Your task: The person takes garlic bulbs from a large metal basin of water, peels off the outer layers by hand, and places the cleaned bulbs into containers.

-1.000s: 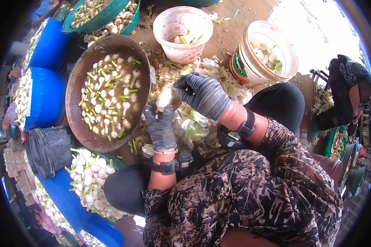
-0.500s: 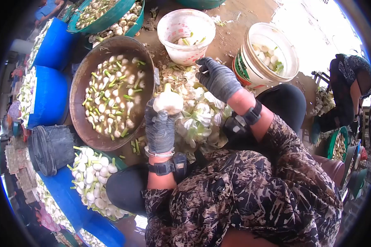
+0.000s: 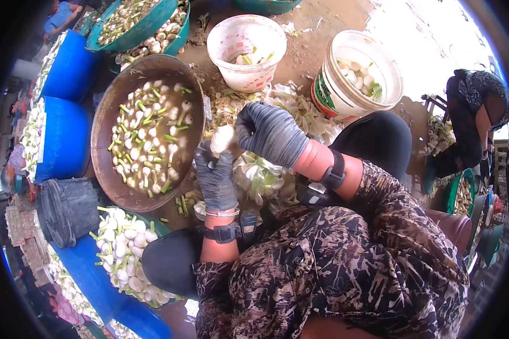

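Note:
A whitish garlic bulb (image 3: 223,140) is gripped in my left hand (image 3: 216,183), its gloved fingers closed around the lower and left side. My right hand (image 3: 271,133), also in a grey glove, is curled beside the bulb's right side. Its fingertips are bent inward, and what they pinch, if anything, is hidden. Under both hands lies a heap of pale garlic peelings (image 3: 260,176). Left of the hands, a rusty brown basin (image 3: 99,164) holds murky water with many garlic bulbs (image 3: 152,133) on green-tipped stems.
Ahead stand a white bucket with pink marks (image 3: 246,74) and a white bucket with a green label (image 3: 329,90), both holding some garlic. Blue tubs (image 3: 68,138), a dark bucket (image 3: 68,212) and heaped garlic (image 3: 124,243) line the left. Another person (image 3: 475,113) bends at the right.
My right hand has come left and down to the bulb and its fingers have curled in. The bulb looks smaller and has tilted in my left hand. The whole view has shifted slightly.

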The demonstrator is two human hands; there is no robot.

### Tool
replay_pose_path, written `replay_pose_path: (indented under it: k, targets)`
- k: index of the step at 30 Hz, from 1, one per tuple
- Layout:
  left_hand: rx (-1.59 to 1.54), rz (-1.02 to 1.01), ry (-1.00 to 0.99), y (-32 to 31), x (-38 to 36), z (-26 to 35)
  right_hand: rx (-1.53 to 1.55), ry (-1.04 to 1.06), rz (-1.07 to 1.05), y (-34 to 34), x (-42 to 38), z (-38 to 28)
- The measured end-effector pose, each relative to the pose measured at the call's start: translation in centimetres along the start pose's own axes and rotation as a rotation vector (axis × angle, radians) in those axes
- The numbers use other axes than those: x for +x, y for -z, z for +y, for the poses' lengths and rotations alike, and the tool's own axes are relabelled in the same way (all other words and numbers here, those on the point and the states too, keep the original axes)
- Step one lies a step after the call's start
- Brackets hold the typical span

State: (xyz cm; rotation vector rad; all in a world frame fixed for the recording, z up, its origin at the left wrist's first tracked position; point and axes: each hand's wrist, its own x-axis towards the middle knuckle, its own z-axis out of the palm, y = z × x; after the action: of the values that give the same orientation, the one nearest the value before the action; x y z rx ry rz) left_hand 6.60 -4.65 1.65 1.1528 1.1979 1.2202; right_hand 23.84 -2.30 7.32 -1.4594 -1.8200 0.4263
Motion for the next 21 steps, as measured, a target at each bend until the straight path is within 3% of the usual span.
replay_pose_path:
  k: [2, 4, 5, 7, 8, 10, 11, 14, 18, 21]
  targets:
    - [-0.381, -0.065, -0.001, -0.5, 0.0, 1.7, 0.244, -0.227, 0.036, -0.5, 0.3, 1.3]
    - [-0.345, -0.018, 0.026, -0.4, -0.1, 2.1, 0.389, -0.425, 0.026, -0.5, 0.8, 4.1]
    - [-0.159, -0.015, -0.043, -0.2, 0.2, 2.0, 0.32, -0.378, 0.047, -0.1, 0.8, 4.8]
    - [-0.458, 0.006, 0.079, -0.3, 0.1, 2.4, 0.294, -0.3, 0.071, 1.1, 0.8, 3.5]
    - [-0.459, 0.013, 0.076, -0.1, 0.1, 2.2, 0.295, -0.296, 0.065, 1.7, 0.7, 2.0]
    - [-0.264, 0.022, 0.027, -0.3, 0.3, 1.6, 0.139, 0.01, 0.094, 2.2, 0.3, 0.0]
    - [-0.265, 0.018, 0.027, -0.4, 0.4, 1.5, 0.077, 0.03, 0.041, 2.2, 0.0, -0.4]
    - [-0.01, 0.054, -0.004, -0.7, 0.5, 1.5, -0.065, 0.074, 0.062, 1.4, -0.4, -0.9]
    - [-0.017, 0.013, -0.032, -0.6, 0.3, 1.2, -0.117, 0.03, -0.006, 1.2, -0.1, -0.4]
    - [-0.213, -0.129, -0.004, -0.4, 0.1, 2.0, 0.239, -0.138, -0.017, 1.0, -0.1, 0.8]
